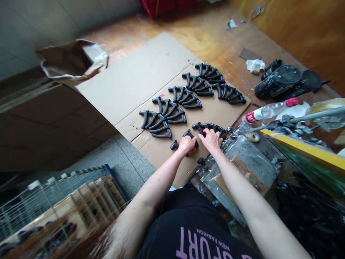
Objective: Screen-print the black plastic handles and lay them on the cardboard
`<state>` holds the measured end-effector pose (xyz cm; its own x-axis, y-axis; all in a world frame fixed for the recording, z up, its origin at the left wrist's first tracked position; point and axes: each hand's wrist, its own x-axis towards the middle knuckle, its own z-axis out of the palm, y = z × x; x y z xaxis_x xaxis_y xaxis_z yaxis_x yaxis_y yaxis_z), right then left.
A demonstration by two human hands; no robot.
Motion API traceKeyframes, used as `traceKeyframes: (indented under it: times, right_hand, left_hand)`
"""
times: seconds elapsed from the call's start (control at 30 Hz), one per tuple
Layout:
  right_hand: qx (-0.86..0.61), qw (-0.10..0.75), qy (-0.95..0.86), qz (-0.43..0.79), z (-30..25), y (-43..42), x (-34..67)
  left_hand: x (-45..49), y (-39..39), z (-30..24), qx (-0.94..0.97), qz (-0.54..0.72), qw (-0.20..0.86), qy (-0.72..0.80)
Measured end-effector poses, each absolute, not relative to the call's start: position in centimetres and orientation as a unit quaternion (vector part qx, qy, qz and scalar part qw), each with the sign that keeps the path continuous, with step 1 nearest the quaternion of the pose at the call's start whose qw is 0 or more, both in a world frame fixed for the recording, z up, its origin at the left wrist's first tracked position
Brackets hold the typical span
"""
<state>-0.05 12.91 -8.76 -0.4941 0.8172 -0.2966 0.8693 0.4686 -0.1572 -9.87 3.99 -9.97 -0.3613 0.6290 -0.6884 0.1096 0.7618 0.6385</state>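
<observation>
Several shiny black curved handle-like pieces with T-shaped ends lie in overlapping fans on a flat cardboard sheet (140,72). One fan (155,124) sits at the near left, and another fan (229,93) is at the far right. My left hand (188,144) is closed around a black curved piece (188,133), and a second T-shaped end (174,145) pokes out at its left. Close beside it, my right hand (211,139) reaches over a front group of black curved pieces (212,126), fingers bent down onto them. My fingers partly hide what both hands grip.
A plastic bottle (269,110) with a red cap lies right of the cardboard, near dark cylinders (283,81). A paint-stained metal machine (242,172) stands by my right arm. An open paper bag (72,61) is at left, a wire rack (59,201) at lower left.
</observation>
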Motion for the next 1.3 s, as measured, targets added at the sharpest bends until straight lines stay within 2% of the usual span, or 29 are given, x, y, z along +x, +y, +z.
traceKeyframes:
  times: [0.4, 0.77, 1.03, 1.3]
  right_hand:
    - [0.461, 0.121, 0.869, -0.130, -8.3, 11.6, -0.6]
    - [0.458, 0.120, 0.876, -0.097, -8.5, 11.0, -0.6]
    - [0.435, 0.145, 0.882, -0.111, -7.9, 11.0, -0.1]
    - [0.432, 0.168, 0.879, -0.110, -7.9, 11.2, -0.5]
  left_hand:
    - [-10.1, 3.9, -9.4, 0.232, 0.232, 0.540, 0.775]
    - [-8.2, 1.2, -8.0, 0.329, 0.227, 0.394, 0.828]
    - [-7.8, 0.8, -8.0, 0.244, 0.312, 0.498, 0.772]
    - [-7.7, 0.6, -9.0, 0.191, 0.376, 0.537, 0.731]
